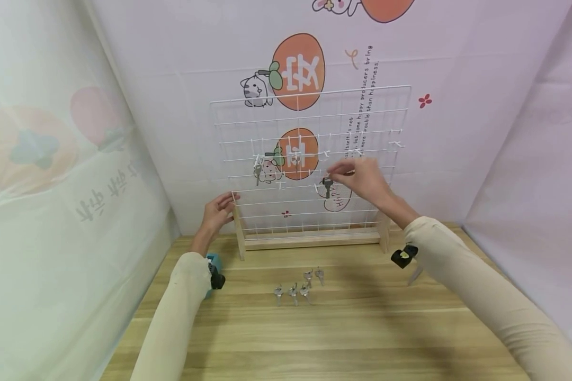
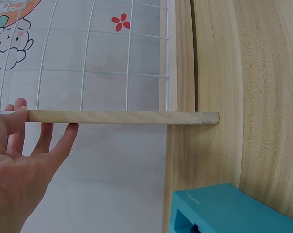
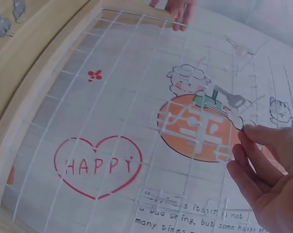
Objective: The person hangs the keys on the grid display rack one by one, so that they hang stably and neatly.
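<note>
My right hand (image 1: 362, 180) pinches a key (image 1: 328, 188) by its top between thumb and fingertips, in front of a white wire grid (image 1: 267, 203). The key points downward, close to a white hook (image 1: 316, 187). In the right wrist view, the fingers (image 3: 255, 170) partly cover the key's upper end. At the other side, my left hand (image 1: 216, 212) grips the upper end of the grid's wooden side post (image 2: 122, 117), thumb and fingers on either side of it. Another key (image 1: 258, 172) hangs on the grid at the left, and one more (image 1: 296, 160) nearer the middle.
Several keys (image 1: 293, 291) lie on the wooden table (image 1: 286, 338) before the grid. A teal box (image 2: 229, 206) stands by the left post. More white hooks (image 1: 397, 144) stick out from the grid. A patterned cloth (image 1: 181, 127) hangs behind it.
</note>
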A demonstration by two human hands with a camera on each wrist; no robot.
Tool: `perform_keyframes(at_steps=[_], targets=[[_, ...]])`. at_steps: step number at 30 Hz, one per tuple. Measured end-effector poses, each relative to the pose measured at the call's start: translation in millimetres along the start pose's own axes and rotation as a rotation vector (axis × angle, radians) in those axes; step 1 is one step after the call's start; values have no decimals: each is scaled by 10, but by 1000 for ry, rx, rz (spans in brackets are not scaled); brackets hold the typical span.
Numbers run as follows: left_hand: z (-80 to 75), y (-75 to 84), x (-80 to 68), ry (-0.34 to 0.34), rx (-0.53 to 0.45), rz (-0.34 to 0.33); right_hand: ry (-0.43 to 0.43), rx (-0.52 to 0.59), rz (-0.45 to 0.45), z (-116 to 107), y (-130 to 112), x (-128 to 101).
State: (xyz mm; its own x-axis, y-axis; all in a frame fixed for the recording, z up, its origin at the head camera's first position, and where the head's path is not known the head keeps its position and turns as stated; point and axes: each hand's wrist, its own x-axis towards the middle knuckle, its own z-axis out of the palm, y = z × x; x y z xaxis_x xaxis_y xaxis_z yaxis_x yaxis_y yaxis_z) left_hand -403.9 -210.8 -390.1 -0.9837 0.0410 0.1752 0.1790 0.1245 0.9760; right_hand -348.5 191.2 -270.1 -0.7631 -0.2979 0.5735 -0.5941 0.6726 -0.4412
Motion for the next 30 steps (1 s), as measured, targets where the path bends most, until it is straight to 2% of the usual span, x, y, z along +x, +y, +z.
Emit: perform_keyframes(at_steps=[5, 10, 13, 22, 30], targets=[[4, 7, -2, -1, -4, -5, 82, 1, 24, -110, 0, 98], [3, 23, -12, -16, -25, -15, 106, 11, 22, -150, -25, 161], [6, 85, -38, -23, -22, -25, 111, 9, 13, -160, -66, 194], [-5, 46, -7, -13, -37, -37, 95, -5, 34, -133, -78, 302], [6, 20, -21, 3, 14, 4, 70, 36, 66, -151, -82, 275]])
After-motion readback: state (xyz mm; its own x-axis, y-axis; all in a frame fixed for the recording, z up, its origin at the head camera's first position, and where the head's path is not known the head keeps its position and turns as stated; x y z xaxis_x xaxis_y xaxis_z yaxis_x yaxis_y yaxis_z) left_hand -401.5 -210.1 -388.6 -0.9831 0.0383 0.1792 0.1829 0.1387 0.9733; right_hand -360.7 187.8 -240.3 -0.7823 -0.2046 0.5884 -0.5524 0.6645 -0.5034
